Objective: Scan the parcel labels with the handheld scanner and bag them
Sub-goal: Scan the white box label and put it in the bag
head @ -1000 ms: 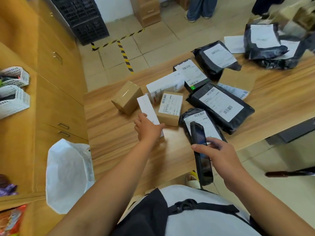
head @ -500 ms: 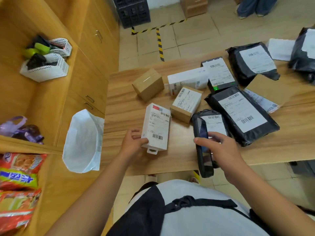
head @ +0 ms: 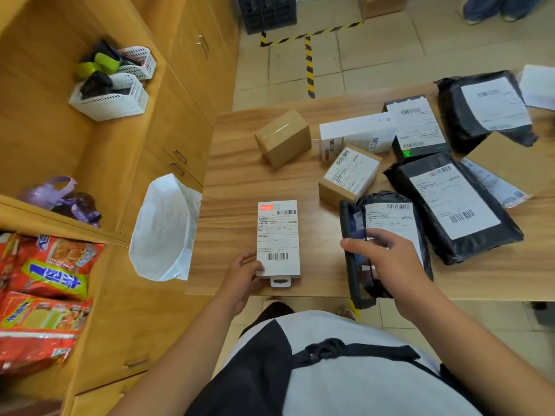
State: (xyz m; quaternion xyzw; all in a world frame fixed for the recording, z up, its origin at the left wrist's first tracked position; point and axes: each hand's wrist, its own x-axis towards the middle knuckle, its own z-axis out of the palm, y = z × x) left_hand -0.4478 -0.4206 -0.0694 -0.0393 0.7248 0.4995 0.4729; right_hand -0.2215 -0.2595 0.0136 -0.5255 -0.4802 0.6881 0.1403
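left hand (head: 243,274) pinches the white box (head: 278,235) flat, label up for reading. right hand (head: 390,262) grips the scanner (head: 363,285) beside it, probably to aim next.

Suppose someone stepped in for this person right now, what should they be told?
Left hand holds the near corner of the white box, which lies label up on the table.
Right hand grips the scanner, beside that box and over a black mailer.
The white bag sits open by the table's left edge; no parcel shows in it.
Left: scan this box, bag it, then do the other parcels behind.
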